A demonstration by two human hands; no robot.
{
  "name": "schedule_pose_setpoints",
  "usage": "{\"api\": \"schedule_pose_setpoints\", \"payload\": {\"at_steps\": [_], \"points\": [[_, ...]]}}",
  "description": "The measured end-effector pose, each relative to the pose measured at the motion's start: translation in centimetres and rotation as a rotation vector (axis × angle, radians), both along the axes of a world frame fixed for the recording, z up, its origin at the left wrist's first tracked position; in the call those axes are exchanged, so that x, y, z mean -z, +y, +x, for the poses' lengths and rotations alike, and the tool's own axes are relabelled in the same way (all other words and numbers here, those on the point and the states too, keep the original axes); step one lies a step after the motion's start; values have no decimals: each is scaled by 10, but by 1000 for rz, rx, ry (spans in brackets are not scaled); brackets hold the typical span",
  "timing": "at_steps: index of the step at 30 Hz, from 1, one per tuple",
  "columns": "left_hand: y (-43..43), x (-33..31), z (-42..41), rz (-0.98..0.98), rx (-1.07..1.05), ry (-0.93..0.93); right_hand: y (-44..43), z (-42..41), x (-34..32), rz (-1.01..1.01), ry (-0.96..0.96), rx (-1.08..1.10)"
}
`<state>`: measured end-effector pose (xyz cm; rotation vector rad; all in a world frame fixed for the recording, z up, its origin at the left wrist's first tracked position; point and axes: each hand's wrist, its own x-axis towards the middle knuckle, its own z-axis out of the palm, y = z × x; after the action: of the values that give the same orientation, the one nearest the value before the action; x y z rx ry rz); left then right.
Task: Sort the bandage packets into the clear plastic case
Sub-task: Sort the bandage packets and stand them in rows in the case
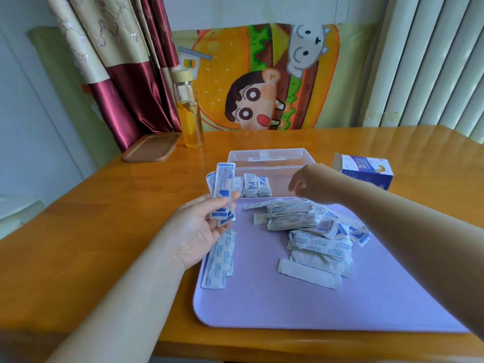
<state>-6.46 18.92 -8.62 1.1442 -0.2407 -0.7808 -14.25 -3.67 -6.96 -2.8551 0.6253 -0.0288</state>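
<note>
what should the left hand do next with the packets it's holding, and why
Probably carry them forward and set them in the clear case. The left hand grips a few long packets upright just short of it; its lid is open, small packets stand at its left, and the rest looks free.

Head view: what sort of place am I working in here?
Likely a room in a home, not a workshop: a wooden table beside patterned curtains, a cartoon burger cloth draped behind it, and a glass drink bottle holding amber liquid.
</note>
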Motion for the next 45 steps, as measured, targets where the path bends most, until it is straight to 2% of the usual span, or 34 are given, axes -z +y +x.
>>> {"api": "schedule_pose_setpoints", "payload": {"at_steps": [8, 11, 14, 23, 26, 32, 37, 40, 43, 45], "points": [[-20, -3, -9, -62, 9, 170, -22, -45, -20, 54, 375, 25], [-29, -3, -15, -62, 42, 200, -19, -58, -14, 88, 445, 30], [-36, -2, -20, -45, 57, 228, -20, -61, -5, 153, 418, 46], [-38, -1, -25, -32, 83, 279, -2, -53, -1, 85, 382, 39], [-38, -1, -26, -25, 97, 282, 0, -52, 6, 126, 303, 80], [-36, 4, -26, -8, 110, 253, -19, -65, -3, 198, 282, 118], [-46, 10, -31, 11, 129, 228, -29, -82, -15, 276, 92, 216], [-53, 10, -38, 10, 134, 221, -20, -87, -16, 449, -64, 233], [-61, 10, -49, 9, 125, 174, 0, -86, -11, 925, -186, 187], [-64, 10, -57, 0, 157, 145, 17, -82, -3, 1138, -198, 155]]}}
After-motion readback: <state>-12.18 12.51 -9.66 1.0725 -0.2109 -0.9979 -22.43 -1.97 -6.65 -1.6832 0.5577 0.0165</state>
